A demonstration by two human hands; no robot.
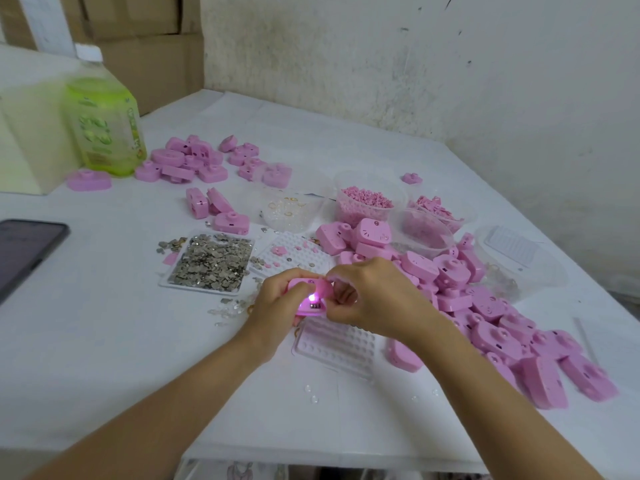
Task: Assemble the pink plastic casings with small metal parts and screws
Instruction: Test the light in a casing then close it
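The left hand (277, 301) gripped a pink casing (304, 289) above the desk (104, 323), its fingers (289, 276) curled round the casing's far edge and the thumb pressed on the near side. A small light (312, 298) glowed on the casing's face. The right hand (375, 296) met it from the other side, its fingers (346, 271) bent tight and pinching the casing's right end; whether they also held some small part could not be told. Both hands hung just over a clear dimpled tray (337, 346). A tray of small metal parts (211, 265) lay just left of the hands, and a heap of pink casings (491, 320) spread to the right. A phone (24, 251) lay well apart at the left edge.
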